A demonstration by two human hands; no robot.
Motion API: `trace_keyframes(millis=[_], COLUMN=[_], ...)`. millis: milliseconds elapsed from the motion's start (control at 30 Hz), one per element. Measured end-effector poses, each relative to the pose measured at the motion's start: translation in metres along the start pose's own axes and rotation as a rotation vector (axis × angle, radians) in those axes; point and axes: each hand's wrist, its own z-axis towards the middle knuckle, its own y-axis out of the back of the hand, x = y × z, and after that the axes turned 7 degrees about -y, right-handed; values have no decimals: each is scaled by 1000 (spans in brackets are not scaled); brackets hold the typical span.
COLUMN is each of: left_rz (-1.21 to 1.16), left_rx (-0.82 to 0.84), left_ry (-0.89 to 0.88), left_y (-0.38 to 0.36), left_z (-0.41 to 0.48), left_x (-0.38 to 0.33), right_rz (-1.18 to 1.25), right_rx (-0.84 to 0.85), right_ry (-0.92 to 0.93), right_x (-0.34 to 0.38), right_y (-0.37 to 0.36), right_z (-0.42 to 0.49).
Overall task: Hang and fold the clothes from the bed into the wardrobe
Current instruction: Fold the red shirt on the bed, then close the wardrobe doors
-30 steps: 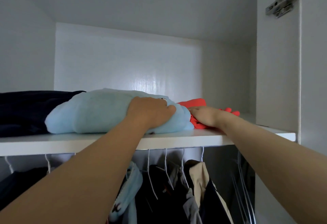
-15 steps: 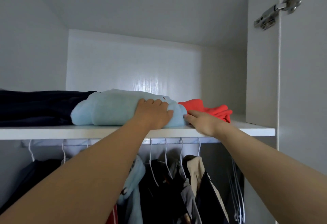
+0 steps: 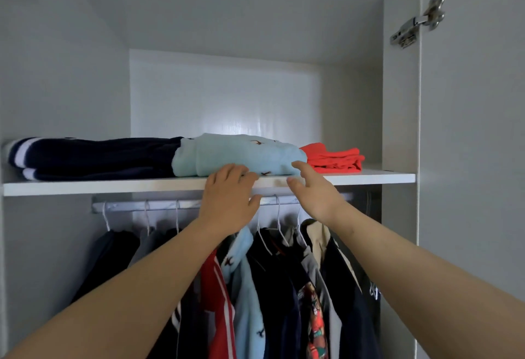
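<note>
White wardrobe [image 3: 400,103], door open, hinge [image 3: 417,22] top right. Upper shelf [image 3: 85,187] carries three folded piles in a row: navy striped one [image 3: 99,157] on the left, light blue top [image 3: 241,154] in the middle and touching it, orange-red piece [image 3: 335,158] on the right. Rail [image 3: 159,204] below, with hung clothes [image 3: 272,287] on wire hangers. Left hand [image 3: 227,199] is released, fingers relaxed, tips at the blue top's front edge; contact unclear. Right hand [image 3: 315,197] is released, fingers spread, grasping nothing, just beside the blue top's right corner.
</note>
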Motion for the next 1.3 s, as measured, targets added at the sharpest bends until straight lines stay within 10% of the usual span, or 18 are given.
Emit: trace_keyframes(millis=[933,1200,1300], left_rz=[324,284,338], left_rx=[14,-332,-164], left_ry=[313,242,394], left_y=[345,394,394], left_z=[-261,-316,-330], left_x=[-19,22,52], right_rz=[123,189,185], right_rx=[237,318,358], right_ry=[411,416,419], right_x=[196,256,273], right_y=[18,-27,-42], right_z=[-266,-294,-303])
